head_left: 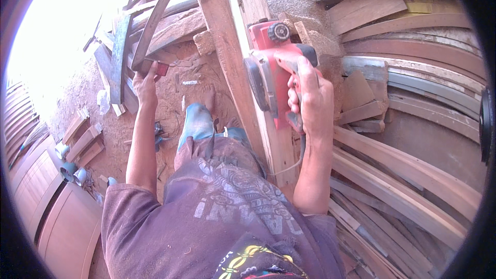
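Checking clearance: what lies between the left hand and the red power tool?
In the head view, between the left hand and the red power tool lie dusty ground, a pale scrap, a foot and a brown plank.

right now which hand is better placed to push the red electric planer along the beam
The right, I'd judge: the right hand grips the red electric planer by its handle, over the wooden beam. The left hand is off to the side, holding a long brown strip.
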Tool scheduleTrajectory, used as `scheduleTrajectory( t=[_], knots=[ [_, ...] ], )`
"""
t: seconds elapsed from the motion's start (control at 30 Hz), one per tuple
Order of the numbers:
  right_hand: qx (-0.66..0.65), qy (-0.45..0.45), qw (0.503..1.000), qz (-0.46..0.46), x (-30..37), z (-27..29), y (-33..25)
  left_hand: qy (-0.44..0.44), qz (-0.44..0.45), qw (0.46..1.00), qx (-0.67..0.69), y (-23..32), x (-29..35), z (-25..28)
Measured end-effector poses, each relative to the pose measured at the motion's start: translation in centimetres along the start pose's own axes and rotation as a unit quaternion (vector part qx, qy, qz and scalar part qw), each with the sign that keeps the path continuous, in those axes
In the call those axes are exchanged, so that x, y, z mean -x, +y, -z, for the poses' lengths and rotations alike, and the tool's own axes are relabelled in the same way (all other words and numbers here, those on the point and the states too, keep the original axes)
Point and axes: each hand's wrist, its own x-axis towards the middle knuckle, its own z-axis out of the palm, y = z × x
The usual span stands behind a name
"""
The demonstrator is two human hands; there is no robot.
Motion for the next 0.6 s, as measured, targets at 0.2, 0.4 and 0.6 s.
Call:
scheduleTrajectory(
  t=[0.2,0.4,0.6],
  knots=[
    [-0.014,0.007,1.000,0.023,-4.6,-2.2,-3.0,-0.025,0.031,0.999,0.018,-1.0,0.4,1.6],
    [-0.025,-0.022,0.998,0.052,-9.5,-4.7,-6.7,-0.027,0.053,0.998,0.019,-1.4,0.5,1.1],
    [-0.028,-0.055,0.992,0.110,-16.9,-7.5,-10.3,-0.017,0.069,0.997,0.010,-1.8,1.4,2.4]
  ],
)
